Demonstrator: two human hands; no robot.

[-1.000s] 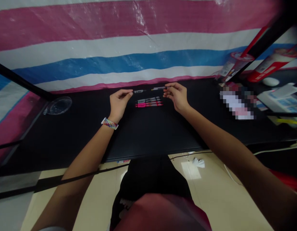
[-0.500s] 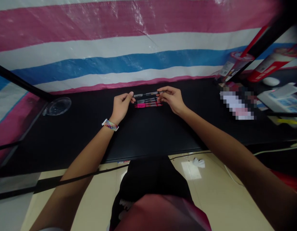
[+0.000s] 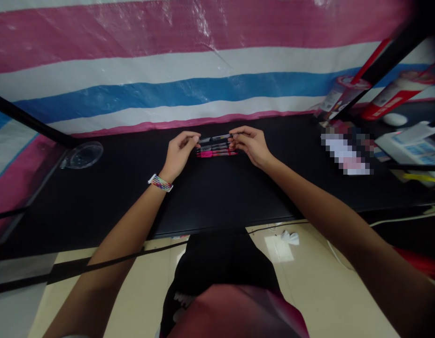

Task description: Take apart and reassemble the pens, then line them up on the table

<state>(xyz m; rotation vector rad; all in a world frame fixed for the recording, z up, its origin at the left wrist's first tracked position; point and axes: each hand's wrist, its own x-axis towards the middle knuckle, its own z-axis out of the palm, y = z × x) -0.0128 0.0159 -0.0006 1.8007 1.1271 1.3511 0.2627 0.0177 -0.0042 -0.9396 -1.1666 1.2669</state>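
Observation:
Between my two hands a dark pen with a clear barrel lies crosswise. My left hand, a colourful woven band on its wrist, pinches the pen's left end. The fingers of my right hand are closed on its right end. Just nearer to me, more dark pens and a pink pen lie side by side on the black table. The dark pens overlap in view, so their edges are hard to tell apart.
A round clear plastic lid lies at the left. On the right stand a cup with a red straw, a red and white cup, a white mouse and a light box. A striped sheet hangs behind.
My left fingers have curled further over the left end of the pen. My right hand stays at the other end, and the pens in front lie as before.

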